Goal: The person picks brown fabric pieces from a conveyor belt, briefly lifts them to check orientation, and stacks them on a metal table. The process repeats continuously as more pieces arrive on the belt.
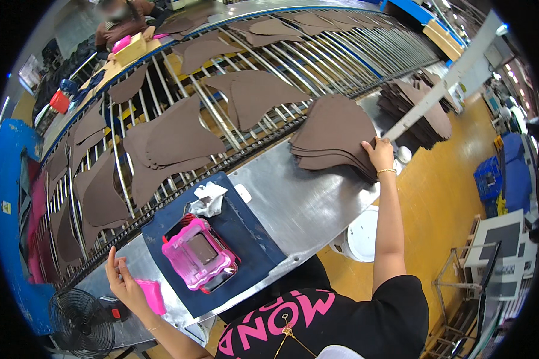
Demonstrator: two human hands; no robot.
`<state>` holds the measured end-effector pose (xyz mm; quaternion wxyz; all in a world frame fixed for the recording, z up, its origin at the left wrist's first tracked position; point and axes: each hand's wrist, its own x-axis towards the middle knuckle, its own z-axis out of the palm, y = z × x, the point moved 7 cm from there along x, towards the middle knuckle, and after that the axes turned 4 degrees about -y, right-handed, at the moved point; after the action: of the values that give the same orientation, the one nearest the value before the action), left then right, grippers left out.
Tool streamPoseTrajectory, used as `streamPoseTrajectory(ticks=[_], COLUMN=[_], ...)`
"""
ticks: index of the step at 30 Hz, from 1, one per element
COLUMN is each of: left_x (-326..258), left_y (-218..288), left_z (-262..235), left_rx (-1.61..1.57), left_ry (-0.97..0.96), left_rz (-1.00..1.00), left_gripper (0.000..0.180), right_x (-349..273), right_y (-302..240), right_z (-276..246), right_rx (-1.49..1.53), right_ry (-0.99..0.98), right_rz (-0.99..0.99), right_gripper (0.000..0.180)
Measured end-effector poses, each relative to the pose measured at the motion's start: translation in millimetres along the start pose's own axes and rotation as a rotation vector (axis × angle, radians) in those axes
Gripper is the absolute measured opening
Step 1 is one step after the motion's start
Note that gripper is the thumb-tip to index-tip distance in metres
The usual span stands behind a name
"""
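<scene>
Rests right hand (pixel 380 157) at the outer edge of a near stack (pixel 335 131) of brown cut pieces, at 2 o'clock — cannot tell light touch from firm grasp, with fingertips partly lost beside the metal strip (pixel 446 82). Holds nothing in left hand (pixel 126 284), out at 8 o'clock, fingers spread loosely, near a pink item (pixel 151 296). Find near stack flat on the metal table (pixel 275 209), layers slightly fanned along the lower edge. Note darker pile (pixel 395 107) just past it, also at 2. Spot loose brown pieces (pixel 173 131) all over the roller conveyor (pixel 341 57), from 9 round to 12, some overlapping. Judge as roughly midway: plenty spread on the rollers, plenty piled at the table. Cannot tell loading from unloading — so cannot settle which side counts as done. Count near stack as unfinished, judging by uneven edges. Log pink-framed case (pixel 200 250) on blue mat (pixel 254 239) at 7 to 8, apart from both hands.
</scene>
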<state>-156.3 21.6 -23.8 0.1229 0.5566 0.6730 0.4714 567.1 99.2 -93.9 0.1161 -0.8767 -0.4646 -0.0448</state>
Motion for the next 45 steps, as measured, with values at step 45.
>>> streamPoseTrajectory(ticks=[45], left_x=[-32.5], left_y=[44.3], left_z=[-130.1], left_rx=[-0.127], left_ry=[0.256], left_rz=[-0.064], left_gripper=[0.018], right_x=[-264.9], right_y=[-387.1], right_z=[-74.4], right_rx=[1.189], right_ry=[-0.678], right_rz=[-1.097], right_gripper=[0.019])
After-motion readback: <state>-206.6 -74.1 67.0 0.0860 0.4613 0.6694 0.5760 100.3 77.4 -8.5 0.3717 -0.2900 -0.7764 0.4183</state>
